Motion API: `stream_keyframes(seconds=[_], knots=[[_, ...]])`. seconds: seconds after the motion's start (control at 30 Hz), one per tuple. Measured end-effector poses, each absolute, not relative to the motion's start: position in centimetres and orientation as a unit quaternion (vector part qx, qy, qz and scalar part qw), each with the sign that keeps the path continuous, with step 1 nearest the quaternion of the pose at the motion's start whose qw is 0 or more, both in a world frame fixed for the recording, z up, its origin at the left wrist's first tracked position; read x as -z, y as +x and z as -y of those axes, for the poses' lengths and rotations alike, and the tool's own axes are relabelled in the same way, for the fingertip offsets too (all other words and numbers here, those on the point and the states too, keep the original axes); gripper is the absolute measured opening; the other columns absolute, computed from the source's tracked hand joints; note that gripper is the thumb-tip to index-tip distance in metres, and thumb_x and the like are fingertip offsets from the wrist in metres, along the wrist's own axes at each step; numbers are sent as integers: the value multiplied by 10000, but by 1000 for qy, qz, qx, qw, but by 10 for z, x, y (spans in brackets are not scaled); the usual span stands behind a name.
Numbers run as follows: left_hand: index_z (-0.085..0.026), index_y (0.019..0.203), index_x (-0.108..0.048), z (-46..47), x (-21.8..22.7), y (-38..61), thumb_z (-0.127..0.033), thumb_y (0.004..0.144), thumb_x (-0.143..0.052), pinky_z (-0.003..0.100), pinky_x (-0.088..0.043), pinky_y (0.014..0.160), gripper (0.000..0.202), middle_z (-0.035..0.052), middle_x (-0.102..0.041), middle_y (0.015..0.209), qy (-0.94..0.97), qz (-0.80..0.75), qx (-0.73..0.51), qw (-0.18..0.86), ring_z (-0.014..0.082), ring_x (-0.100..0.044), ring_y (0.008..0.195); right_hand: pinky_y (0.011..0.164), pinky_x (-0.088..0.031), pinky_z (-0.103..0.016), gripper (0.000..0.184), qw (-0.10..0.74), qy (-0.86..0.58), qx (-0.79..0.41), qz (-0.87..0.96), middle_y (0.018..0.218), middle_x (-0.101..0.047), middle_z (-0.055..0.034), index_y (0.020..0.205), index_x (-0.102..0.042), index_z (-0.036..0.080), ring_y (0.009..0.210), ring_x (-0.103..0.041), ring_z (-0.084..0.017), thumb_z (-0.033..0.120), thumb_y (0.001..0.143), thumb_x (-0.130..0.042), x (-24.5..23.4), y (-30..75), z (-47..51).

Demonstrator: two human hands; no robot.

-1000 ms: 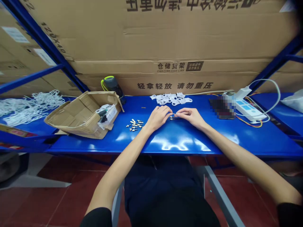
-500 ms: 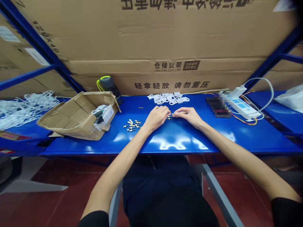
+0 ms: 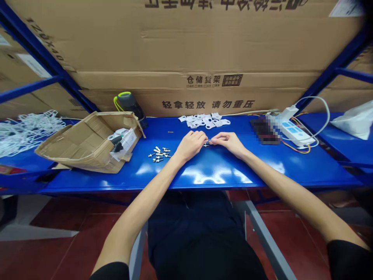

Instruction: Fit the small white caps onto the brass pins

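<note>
My left hand (image 3: 190, 145) and my right hand (image 3: 229, 143) meet over the blue shelf board (image 3: 221, 163), fingertips almost touching. Both are closed in a pinch around a small, thin metal piece that looks like a screw (image 3: 209, 140), mostly covered by the fingers. Just under the fingertips lies another small brass-coloured screw with a nut (image 3: 206, 145). Left of my left hand is a loose pile of similar screws with nuts (image 3: 159, 154). A single screw (image 3: 170, 132) lies apart behind that pile. Beyond my hands are several flat white plastic pieces with holes (image 3: 204, 121).
An open cardboard box (image 3: 78, 142) with bagged items stands at left, a dark bottle (image 3: 131, 105) behind it. White cords (image 3: 32, 130) lie far left. On the right are a power strip (image 3: 297, 132) with cables, a blurred-out dark object (image 3: 264, 131) and a white bag (image 3: 357, 120).
The whole view has shifted slightly, so things appear a little further left. My hands stay together in nearly the same pose, with fingertips slightly closer.
</note>
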State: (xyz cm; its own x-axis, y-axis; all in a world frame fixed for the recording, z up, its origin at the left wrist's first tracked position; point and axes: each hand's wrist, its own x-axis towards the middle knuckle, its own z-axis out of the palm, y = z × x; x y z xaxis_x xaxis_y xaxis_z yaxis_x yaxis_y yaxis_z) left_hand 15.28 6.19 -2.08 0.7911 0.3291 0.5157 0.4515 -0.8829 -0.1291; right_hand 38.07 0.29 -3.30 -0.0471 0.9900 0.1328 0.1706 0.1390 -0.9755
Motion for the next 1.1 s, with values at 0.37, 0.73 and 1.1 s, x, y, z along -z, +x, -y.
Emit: stream_keyframes(seconds=[0.37, 0.73, 1.1], knots=[[-147, 1079, -658, -63, 28, 156, -226, 1122, -388, 362, -441, 817, 285, 101, -717, 1048, -938, 199, 251, 134, 229, -640, 933, 949, -579, -430, 325, 473, -493, -411, 604, 918, -831, -83, 904, -811, 197, 923, -772, -277, 500, 796, -856, 34, 382, -3], [-162, 1093, -641, -65, 32, 157, -287, 1127, -399, 380, -438, 848, 274, 105, -717, 1076, -933, 213, 284, 56, 241, -628, 955, 832, -568, -383, 321, 479, -486, -413, 604, 840, -815, -72, 871, -806, 195, 827, -749, -244, 502, 792, -855, 33, 384, -2], [-172, 1073, -628, -66, 29, 153, -286, 1120, -443, 369, -406, 863, 222, 72, -722, 1074, -935, 208, 287, 28, 225, -634, 971, 817, -557, -376, 344, 465, -472, -426, 616, 870, -827, -80, 907, -795, 203, 832, -753, -243, 528, 802, -831, 33, 384, -2]])
